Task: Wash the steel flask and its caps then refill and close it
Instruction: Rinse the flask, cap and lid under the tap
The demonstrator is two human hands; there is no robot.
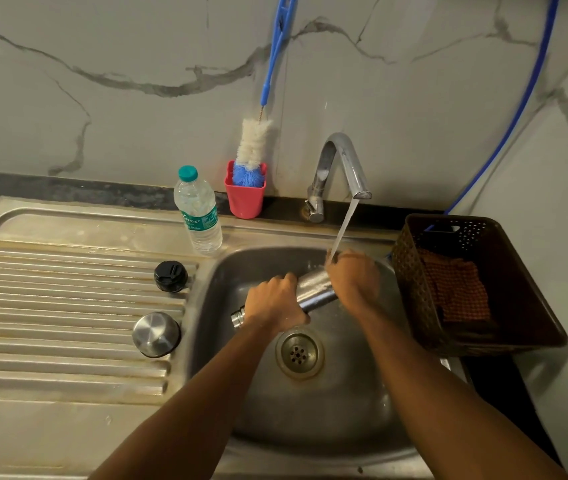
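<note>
The steel flask [315, 289] lies tilted over the sink basin [241, 393], its open threaded neck pointing down left. My left hand [273, 303] grips it near the neck. My right hand [353, 278] wraps round its raised bottom end, where the water stream [344, 223] from the tap [344, 161] lands. On the ribbed drainboard [68, 306] to the left sit the black inner cap [170, 276] and the steel outer cap [156, 334], both apart from the flask.
A clear plastic water bottle [199, 213] with a teal lid stands at the basin's back left. Behind it a red cup [245, 199] holds a bottle brush [253, 147]. A dark perforated basket [476, 282] with a cloth sits right of the basin. The drain [299, 353] is below my hands.
</note>
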